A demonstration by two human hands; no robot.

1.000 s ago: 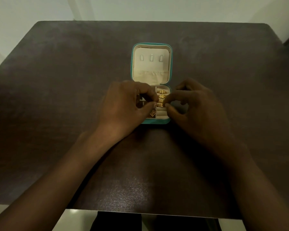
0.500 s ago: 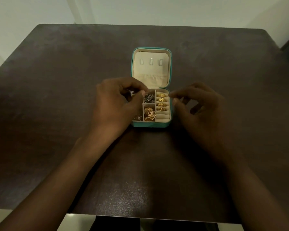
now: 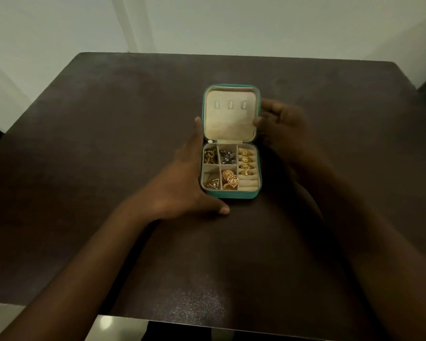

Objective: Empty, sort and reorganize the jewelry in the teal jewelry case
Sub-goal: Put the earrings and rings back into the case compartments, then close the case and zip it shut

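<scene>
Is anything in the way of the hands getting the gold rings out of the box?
Nothing visible is. The teal jewelry case lies open, its lid up, and the gold rings sit uncovered. The left hand and right hand flank the case.

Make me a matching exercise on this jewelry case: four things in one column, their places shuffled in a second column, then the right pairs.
Things:
1. gold rings
2. heart pendant
3. left hand
4. right hand

Places:
A. against the case's left side
B. at the lid's right edge
C. in the ring rolls, right column
D. bottom middle compartment

Pairs: 1-C, 2-D, 3-A, 4-B
</scene>
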